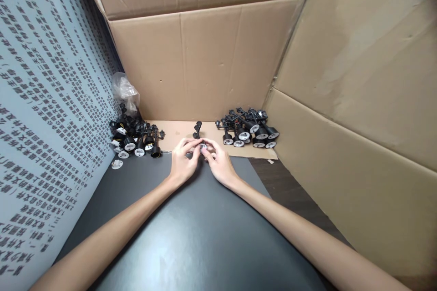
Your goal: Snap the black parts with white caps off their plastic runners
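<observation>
Near the middle of the head view, my left hand point(184, 157) and my right hand point(218, 160) meet around one small black lamp-like piece point(197, 128). Its dark top sticks up beyond my fingers, and a white round base point(203, 146) shows between my thumbs. Both hands are closed on the piece, with the fingertips of each pressed near the base. My fingers hide most of its lower body.
Black pieces with white round bases lie piled at the left point(139, 152) and the right point(243, 135). A loose white disc point(116, 164) and a clear plastic bag point(125, 91) are at the left. Cardboard walls point(211, 63) and a printed sheet point(51, 100) surround the grey mat point(191, 236).
</observation>
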`<state>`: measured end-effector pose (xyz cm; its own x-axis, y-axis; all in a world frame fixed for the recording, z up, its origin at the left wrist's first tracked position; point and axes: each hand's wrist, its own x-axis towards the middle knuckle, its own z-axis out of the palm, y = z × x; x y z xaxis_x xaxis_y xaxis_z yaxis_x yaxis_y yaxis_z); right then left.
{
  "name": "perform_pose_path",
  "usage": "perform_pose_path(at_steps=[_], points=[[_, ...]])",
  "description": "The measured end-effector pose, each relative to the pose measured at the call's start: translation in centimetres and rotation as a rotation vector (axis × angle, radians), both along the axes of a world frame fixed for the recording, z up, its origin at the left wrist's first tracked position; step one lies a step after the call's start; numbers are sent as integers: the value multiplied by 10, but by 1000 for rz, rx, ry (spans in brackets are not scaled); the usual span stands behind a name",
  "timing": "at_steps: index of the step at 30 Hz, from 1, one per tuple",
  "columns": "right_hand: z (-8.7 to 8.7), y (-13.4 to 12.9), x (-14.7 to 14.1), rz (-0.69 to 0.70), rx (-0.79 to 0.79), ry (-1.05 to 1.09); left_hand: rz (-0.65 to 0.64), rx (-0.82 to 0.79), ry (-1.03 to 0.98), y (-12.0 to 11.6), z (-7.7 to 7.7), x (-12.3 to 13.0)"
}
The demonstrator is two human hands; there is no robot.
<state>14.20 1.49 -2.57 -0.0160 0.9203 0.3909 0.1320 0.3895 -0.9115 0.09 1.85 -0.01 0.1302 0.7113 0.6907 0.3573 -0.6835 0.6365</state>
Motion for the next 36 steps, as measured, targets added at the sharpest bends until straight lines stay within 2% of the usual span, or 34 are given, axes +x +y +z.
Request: perform_pose_path(at_steps=[13,20,36], points=[[0,0,-1,-127,52,-119,25,18,91,-2,1,0],[1,-1,0,-114,35,-118,6,10,64,-3,2,1],[9,-5,-2,-132,96,20,-3,-57,-1,0,2,1]])
